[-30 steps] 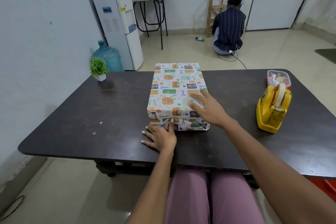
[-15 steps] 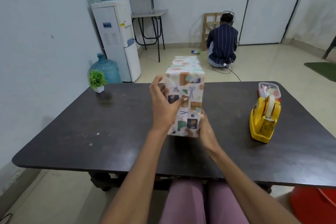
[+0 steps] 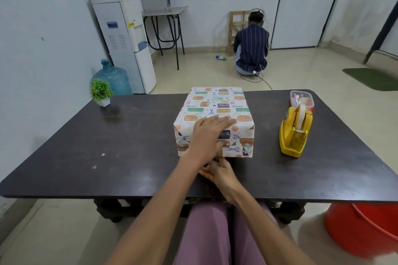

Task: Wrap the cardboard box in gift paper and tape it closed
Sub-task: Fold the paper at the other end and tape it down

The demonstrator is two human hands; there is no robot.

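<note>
The box [image 3: 217, 105], fully covered in white gift paper printed with small presents and scissors, lies flat in the middle of the dark table [image 3: 133, 135]. My left hand [image 3: 210, 135] presses flat on the near end of its top, fingers straight, thumb down on the near face. My right hand [image 3: 217, 174] rests on the table just in front of the near face, fingers pointing left and partly hidden under my left wrist. A yellow tape dispenser [image 3: 295, 133] stands to the right of the box.
A small clear container [image 3: 301, 98] sits behind the dispenser and a small potted plant [image 3: 101, 92] stands at the far left corner. A red bucket [image 3: 366, 228] is on the floor at the right. A person [image 3: 251, 49] sits on the floor across the room.
The box was lifted and stood on end between both hands, and it now lies flat on the table again. My left hand has moved onto its top and my right hand has dropped to the table.
</note>
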